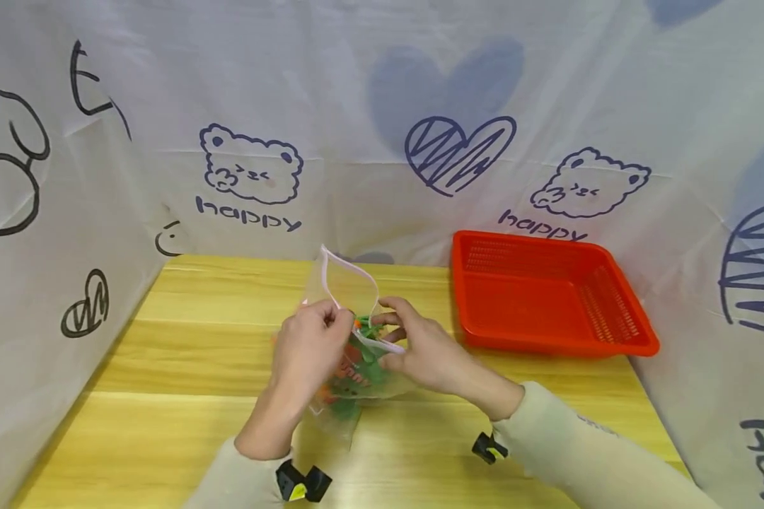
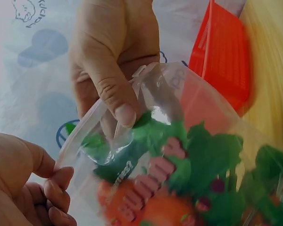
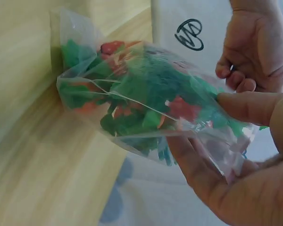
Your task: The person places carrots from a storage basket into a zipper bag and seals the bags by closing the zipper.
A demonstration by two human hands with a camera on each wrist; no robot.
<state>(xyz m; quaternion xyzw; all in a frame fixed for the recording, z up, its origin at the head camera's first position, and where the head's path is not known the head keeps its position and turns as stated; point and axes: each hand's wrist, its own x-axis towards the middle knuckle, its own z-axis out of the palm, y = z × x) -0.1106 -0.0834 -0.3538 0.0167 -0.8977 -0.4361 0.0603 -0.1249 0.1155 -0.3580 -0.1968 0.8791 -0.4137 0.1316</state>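
Observation:
A clear zip bag with a pink rim and "BUNNY" lettering stands tilted over the wooden table, its mouth gaping upward. Through the plastic show green leaf-shaped pieces and orange and red ones. My left hand pinches the rim between thumb and fingers on the left side. On the right, my right hand holds the bag's edge, thumb outside and fingers at the mouth. In the right wrist view, that thumb presses the plastic over the pieces, and part of the fingers is hidden behind the bag.
A red plastic basket with slotted sides sits on the table's back right. White cloth printed with bears and hearts hangs behind and at both sides. The wooden tabletop extends around the bag.

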